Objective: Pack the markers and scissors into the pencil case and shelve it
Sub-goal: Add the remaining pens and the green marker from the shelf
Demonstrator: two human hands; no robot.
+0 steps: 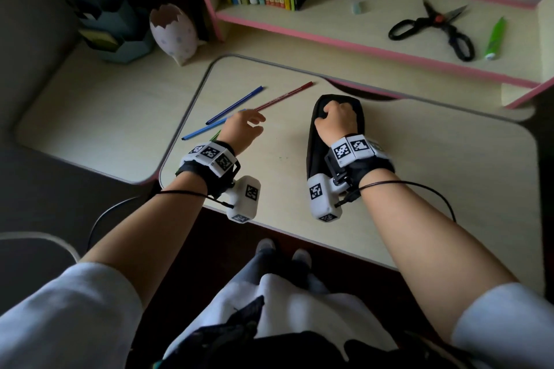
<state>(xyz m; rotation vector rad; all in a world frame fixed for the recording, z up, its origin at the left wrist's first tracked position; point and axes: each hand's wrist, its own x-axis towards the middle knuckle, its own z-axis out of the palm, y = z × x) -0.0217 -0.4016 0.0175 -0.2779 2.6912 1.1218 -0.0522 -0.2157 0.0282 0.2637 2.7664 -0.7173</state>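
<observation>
While the right hand [337, 117] grips the black pencil case [317, 141], hiding much of it, the left hand [242, 129], fingers loosely spread, covers marker [233, 105] ends on the bench [419, 174]; scissors [431, 27] lie on the shelf [344, 27].

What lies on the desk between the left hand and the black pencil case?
In the head view, nothing: the stretch of desk between the left hand and the pencil case is bare. The markers lie on the hand's other side.

- The right hand [337, 117] grips the far end of the black pencil case [317, 141] on the desk [419, 174].
- The left hand [242, 129] reaches among the markers [233, 105], fingers loosely spread.
- The scissors [431, 28] lie open on the shelf [344, 30].
</observation>
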